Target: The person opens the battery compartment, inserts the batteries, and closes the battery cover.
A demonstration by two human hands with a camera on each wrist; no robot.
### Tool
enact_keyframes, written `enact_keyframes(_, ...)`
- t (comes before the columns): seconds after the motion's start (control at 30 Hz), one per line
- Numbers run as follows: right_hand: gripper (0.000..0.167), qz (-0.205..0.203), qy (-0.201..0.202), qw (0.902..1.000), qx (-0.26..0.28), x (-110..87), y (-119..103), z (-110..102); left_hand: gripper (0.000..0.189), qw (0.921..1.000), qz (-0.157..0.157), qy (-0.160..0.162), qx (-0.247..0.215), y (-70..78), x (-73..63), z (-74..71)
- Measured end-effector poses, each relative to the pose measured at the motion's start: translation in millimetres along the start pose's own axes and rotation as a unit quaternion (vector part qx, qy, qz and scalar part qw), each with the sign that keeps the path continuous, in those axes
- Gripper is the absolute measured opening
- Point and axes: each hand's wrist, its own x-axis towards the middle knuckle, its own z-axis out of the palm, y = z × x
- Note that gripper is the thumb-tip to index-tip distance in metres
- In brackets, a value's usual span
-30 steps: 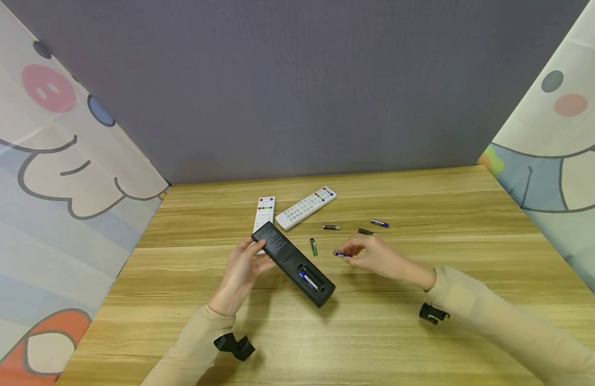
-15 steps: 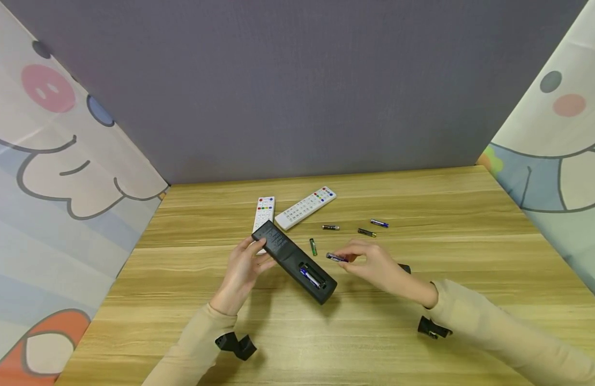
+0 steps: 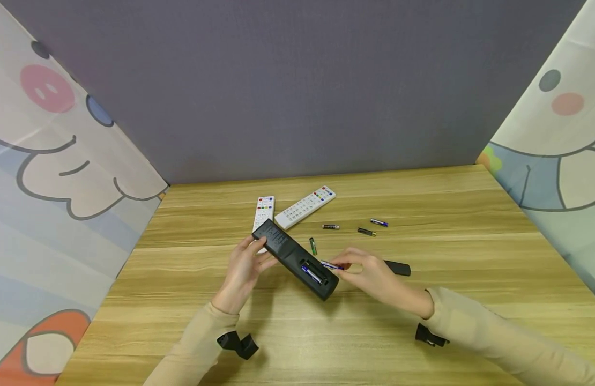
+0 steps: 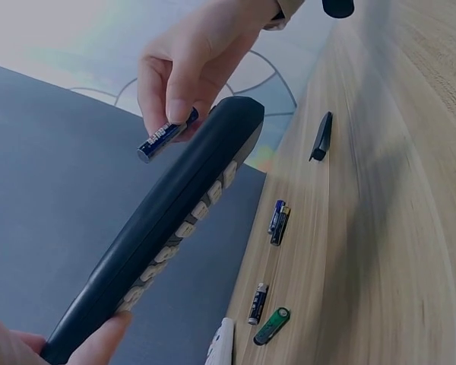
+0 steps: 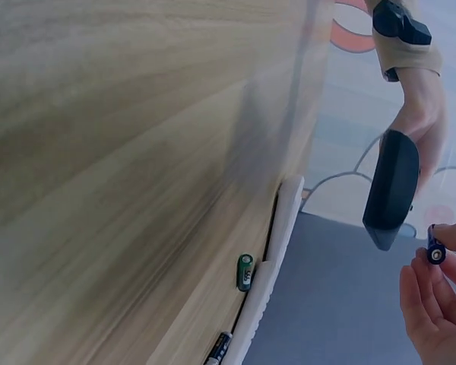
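My left hand [image 3: 243,271] grips the far end of a black remote control [image 3: 290,254], held above the table with its back up. Its battery compartment is uncovered, and one blue battery [image 3: 311,274] lies in it beside a bare slot. My right hand [image 3: 370,271] pinches a second blue battery [image 3: 330,265] between thumb and fingers, right at the compartment's right edge in the head view. In the left wrist view that pinched battery [image 4: 164,140] slants just over the remote's back [image 4: 175,190]. The right wrist view shows the battery's end [image 5: 436,254] facing the camera.
Two white remotes [image 3: 304,208] lie buttons-up at the back of the wooden table [image 3: 191,300]. Loose batteries lie near them: a green one [image 3: 313,246], a black one [image 3: 331,227], a black-and-gold one [image 3: 366,232] and a blue one [image 3: 379,222]. A black battery cover [image 3: 398,267] lies behind my right wrist.
My right hand has moved left and toward me, bringing its battery from over the table to the compartment. The black remote has tilted slightly, its near end rising a little. The battery cover has come into view.
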Motion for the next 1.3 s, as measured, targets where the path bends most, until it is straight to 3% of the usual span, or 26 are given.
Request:
enact_keyframes(0.27, 0.018, -0.059, 0.020, 0.9979, -0.014, -1.1, 1, 7, 0.038, 1.0000, 0.000, 0.004, -0.004, -0.8, 1.3, 0.3)
enact_keyframes(0.47, 0.015, -0.139, 0.055, 0.9882, -0.034, 1.8, 2, 12, 0.037, 1.0000, 0.002, 0.003, -0.008, -1.8, 2.0, 0.3)
enact_keyframes(0.6, 0.012, -0.163, 0.062, 0.9838, -0.042, 2.9, 2, 14, 0.038, 0.9999, 0.002, 0.003, -0.011, -1.8, 1.4, 1.0)
enact_keyframes(0.97, 0.011, -0.171, 0.049, 0.9830, -0.044, 3.0, 3, 20, 0.039, 0.9998, 0.005, -0.004, -0.019, -2.5, 1.3, 2.5)
enact_keyframes(1.3, 0.013, -0.148, 0.060, 0.9863, -0.039, 4.0, 3, 26, 0.037, 0.9998, 0.007, 0.000, -0.018, -3.0, 0.3, 5.3)
